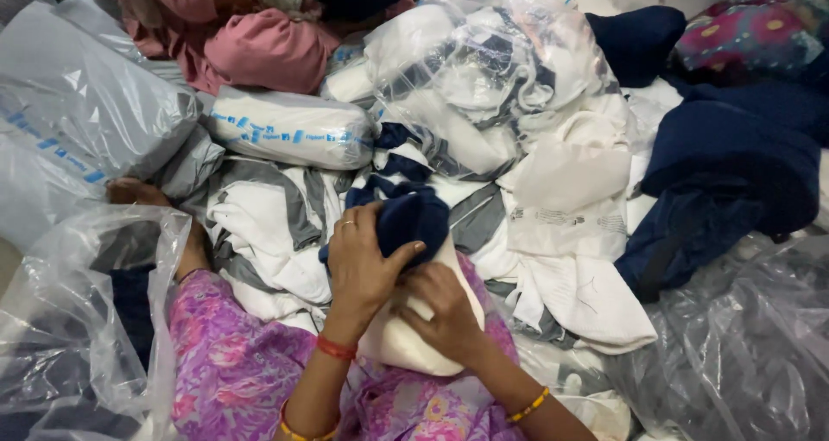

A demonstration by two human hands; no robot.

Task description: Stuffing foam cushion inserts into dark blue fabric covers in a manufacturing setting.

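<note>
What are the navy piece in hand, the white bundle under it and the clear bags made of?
Navy piece: likely soft knit fabric, matte, bunches under the left hand. White bundle: looks like smooth matte cloth, pressed by the right hand. Clear bags: thin plastic film, glossy, crinkled, see-through.

Ring, red thread, gold bangles on wrists; pink-purple floral garment (226, 363).

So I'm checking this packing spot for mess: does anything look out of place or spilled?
Nothing looks damaged, but it is untidy. White and grey garments lie loose in a heap, and crumpled clear plastic bags sit among them. The left hand and right hand press a navy and white folded garment on the lap.
</note>
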